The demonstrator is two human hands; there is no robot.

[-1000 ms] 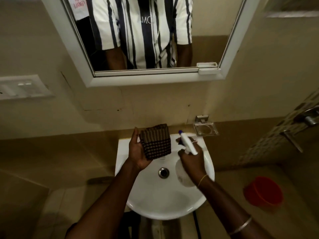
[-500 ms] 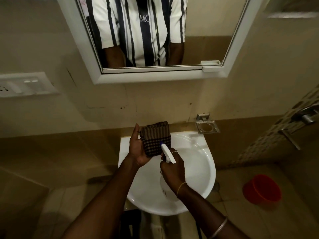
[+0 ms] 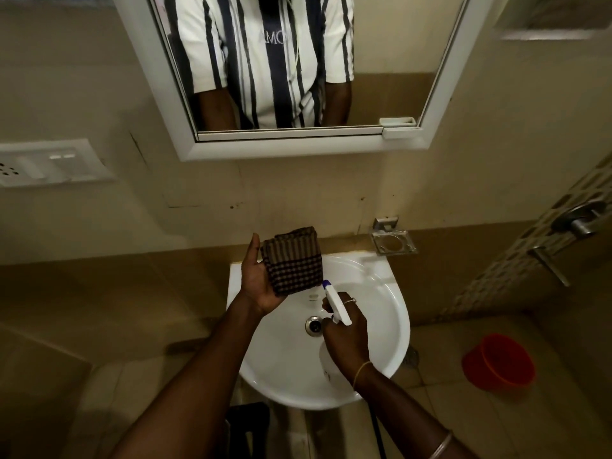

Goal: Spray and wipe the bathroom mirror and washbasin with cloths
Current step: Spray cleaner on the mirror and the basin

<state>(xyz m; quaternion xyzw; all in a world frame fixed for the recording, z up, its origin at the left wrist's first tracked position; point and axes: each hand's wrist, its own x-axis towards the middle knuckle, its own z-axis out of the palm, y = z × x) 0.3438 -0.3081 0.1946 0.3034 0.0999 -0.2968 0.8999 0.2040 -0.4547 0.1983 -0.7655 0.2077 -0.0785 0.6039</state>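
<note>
A folded dark checked cloth lies on the upturned palm of my left hand, held up over the back left of the white washbasin. My right hand grips a white spray bottle over the bowl, and its blue nozzle points at the cloth's lower right corner. The bottle's body is mostly hidden behind my hand. The white-framed mirror hangs on the wall above and reflects a striped shirt.
A metal soap holder is fixed to the wall right of the basin. A red bucket stands on the floor at the right. A switch plate is on the left wall, and a tap handle sticks out at far right.
My right hand has brought the spray bottle from the basin's right side toward the cloth and turned its nozzle at it. The left hand keeps the cloth in place.
</note>
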